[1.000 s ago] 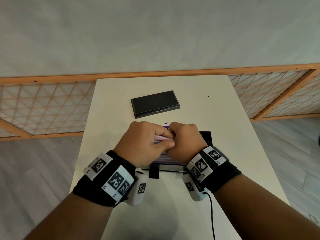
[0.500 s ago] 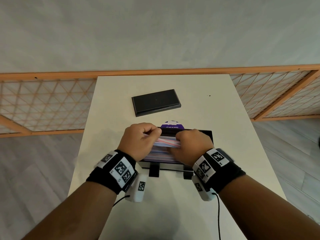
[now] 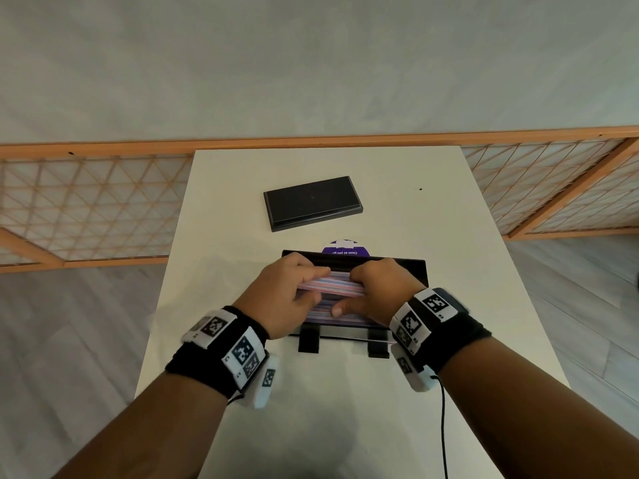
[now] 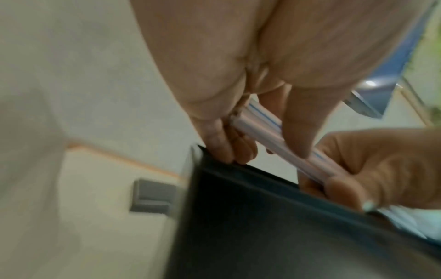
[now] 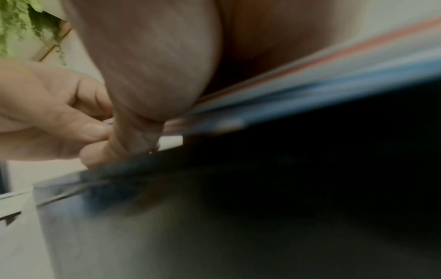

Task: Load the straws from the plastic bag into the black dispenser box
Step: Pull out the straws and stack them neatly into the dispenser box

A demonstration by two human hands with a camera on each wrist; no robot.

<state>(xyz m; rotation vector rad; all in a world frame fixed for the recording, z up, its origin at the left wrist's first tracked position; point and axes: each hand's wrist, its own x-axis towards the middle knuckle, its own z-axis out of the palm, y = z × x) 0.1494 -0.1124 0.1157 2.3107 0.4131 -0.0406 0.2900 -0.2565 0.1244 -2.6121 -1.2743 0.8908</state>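
straws (image 3: pixel 330 285) | gripped between both hands | above dispenser box (image 3: pixel 420 271), seemingly

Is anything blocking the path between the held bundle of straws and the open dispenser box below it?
Nothing visible does. The left hand and right hand grip the straws just above the open black dispenser box, which already holds straws. Its lid lies apart, farther back on the table.

Striped straws (image 3: pixel 330 285) held lengthwise over open black dispenser box (image 3: pixel 416 271).
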